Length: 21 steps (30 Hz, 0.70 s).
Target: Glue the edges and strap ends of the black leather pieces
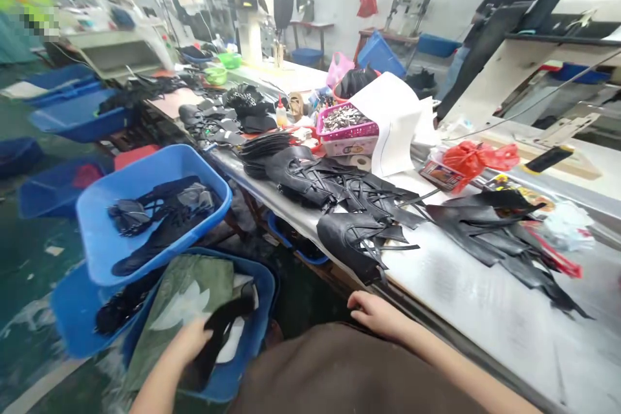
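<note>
My left hand (194, 339) is closed on a black piece (228, 323) over a lower blue basin (266, 284). A green cloth (204, 275) with a white leaf-like shape lies in that basin beside the hand. My right hand (371, 310) is near the table's front edge, its fingers curled, and what they hold, if anything, is hidden. Black strappy leather pieces (354, 239) lie on the metal table (436, 284) just above it. Farther right rests another pile of black leather pieces (485, 226).
A large blue basin (97, 220) with black pieces stands at the left. On the table are a pink basket (347, 142), a white sheet (392, 123), a red bag (468, 158) and a black thread spool (548, 160). A person (490, 13) stands at the back right.
</note>
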Motion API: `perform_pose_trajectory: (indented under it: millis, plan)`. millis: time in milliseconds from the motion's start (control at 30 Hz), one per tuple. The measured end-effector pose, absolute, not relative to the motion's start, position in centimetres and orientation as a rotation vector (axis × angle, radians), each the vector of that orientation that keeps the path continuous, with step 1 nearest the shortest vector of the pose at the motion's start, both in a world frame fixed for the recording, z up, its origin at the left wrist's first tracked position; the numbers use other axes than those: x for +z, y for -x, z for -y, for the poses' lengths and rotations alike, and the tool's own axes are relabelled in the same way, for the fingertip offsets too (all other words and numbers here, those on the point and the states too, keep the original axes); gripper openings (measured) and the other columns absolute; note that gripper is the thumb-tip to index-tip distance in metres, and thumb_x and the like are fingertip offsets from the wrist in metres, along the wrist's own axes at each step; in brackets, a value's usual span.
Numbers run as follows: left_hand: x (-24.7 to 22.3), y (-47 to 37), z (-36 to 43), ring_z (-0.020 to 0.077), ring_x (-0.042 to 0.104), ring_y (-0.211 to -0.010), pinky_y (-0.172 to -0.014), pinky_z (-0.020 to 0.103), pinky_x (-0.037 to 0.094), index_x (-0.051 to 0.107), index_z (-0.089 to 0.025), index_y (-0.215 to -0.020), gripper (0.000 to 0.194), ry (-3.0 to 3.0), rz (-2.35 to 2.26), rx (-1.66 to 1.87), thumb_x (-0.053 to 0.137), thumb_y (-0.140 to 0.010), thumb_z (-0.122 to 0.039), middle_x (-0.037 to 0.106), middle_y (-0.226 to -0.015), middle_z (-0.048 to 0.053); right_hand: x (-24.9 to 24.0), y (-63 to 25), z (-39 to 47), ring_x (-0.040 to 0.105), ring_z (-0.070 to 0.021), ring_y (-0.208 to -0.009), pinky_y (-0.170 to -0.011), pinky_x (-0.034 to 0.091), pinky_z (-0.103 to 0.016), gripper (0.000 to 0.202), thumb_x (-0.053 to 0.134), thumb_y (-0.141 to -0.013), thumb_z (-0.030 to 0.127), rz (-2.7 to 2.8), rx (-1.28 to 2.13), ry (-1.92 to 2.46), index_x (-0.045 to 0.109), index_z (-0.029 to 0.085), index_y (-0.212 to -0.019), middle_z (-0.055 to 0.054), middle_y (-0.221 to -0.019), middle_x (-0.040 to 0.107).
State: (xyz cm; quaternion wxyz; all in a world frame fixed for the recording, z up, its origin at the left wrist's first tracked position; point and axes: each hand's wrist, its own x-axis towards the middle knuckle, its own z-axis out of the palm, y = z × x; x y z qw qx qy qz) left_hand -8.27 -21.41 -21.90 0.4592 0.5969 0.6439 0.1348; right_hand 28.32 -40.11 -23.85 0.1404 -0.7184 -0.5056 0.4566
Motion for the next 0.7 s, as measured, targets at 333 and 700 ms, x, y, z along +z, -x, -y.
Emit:
perform_pose_trajectory:
  millis: [333,700]
  plan:
    - [-11.8,0.6,24.6,0.0321,0.064,-0.097,-0.086,0.044,0.052,0.063,-0.017,-0.107,0.061,-0.772,-1.251,0.891,0.079,-0.049,-0.022,0.073,-0.093,0.011,-16.5,-25.6,35.9,0.059,-0.0179,-0.079,-0.071,0.045,-0.029,0.028,0.051,-0.075,0.014,1.452,1.253,1.619,0.059,0.018,-0.101,-0.004,-0.094,0.065]
    - [-9.9,-1.9,24.7,0.0365,0.059,-0.107,-0.091,0.046,0.05,0.064,-0.017,-0.111,0.075,-0.813,-1.146,0.9,0.085,-0.039,-0.029,0.074,-0.091,0.009,-15.0,-27.7,35.7,0.054,-0.0157,-0.067,-0.065,0.042,-0.027,0.015,0.04,-0.06,0.013,1.057,0.995,1.457,0.049,0.021,-0.068,0.001,-0.068,0.057]
